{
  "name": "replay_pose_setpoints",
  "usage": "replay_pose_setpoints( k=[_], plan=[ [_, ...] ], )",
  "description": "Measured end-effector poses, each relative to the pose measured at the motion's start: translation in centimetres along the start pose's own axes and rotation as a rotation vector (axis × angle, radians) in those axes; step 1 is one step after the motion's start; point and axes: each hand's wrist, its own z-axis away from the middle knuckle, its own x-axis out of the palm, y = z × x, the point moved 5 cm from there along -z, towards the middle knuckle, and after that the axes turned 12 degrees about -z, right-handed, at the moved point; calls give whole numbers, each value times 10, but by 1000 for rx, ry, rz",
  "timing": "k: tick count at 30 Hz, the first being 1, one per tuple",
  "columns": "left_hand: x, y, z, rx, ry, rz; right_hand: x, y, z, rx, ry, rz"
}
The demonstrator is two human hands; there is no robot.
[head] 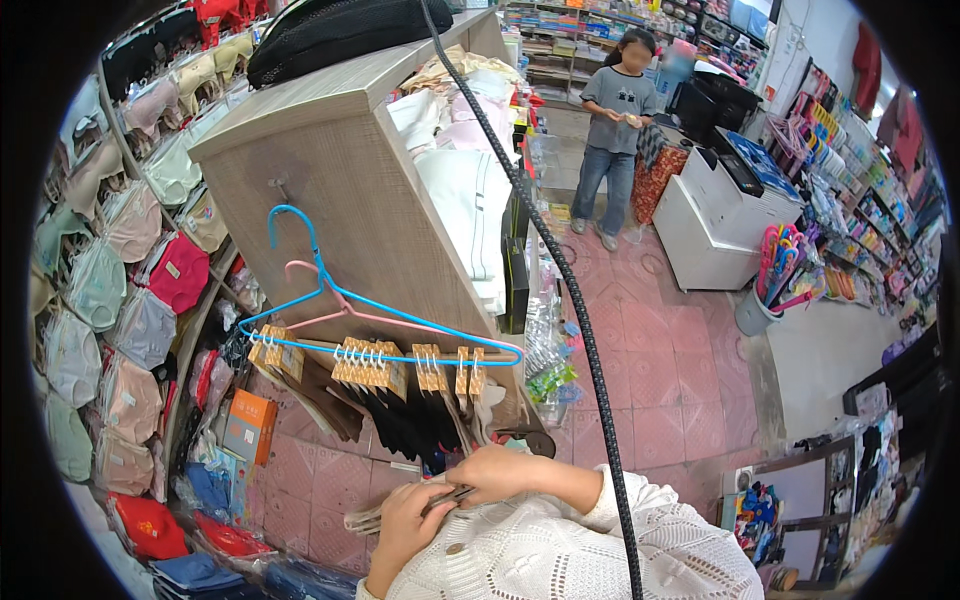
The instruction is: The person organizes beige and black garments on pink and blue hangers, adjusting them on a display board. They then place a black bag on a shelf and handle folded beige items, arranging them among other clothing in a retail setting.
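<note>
Close to my body, my left hand [409,521] is closed on some thin beige items [364,519], whose kind I cannot tell. Meeting it, my right hand [487,476] has its fingers on the same items. Beyond my hands, a blue plastic hanger [382,292] and a pink hanger [375,316] hang against a wooden cabinet's side panel. Several carded packs [367,364] dangle by small white hooks from the blue hanger's bar, with black fabric goods [412,420] and brown ones [334,409] below.
Wall racks of packed underwear [124,330] stand at left. Folded white clothes [465,210] fill the cabinet's shelves. Another person [615,112] stands beyond, near a white printer [720,202] and a bucket of umbrellas [756,315]. A black braided cord [570,277] crosses the view.
</note>
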Motion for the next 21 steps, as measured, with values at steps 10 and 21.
replay_pose_setpoints(
  k=[10,21],
  plan=[
    [-47,2,-21,149,111,6,-28,-8,17,43,188,58],
    [-42,-49,16,-84,297,348,-53,8,54,96,242,-160]
  ],
)
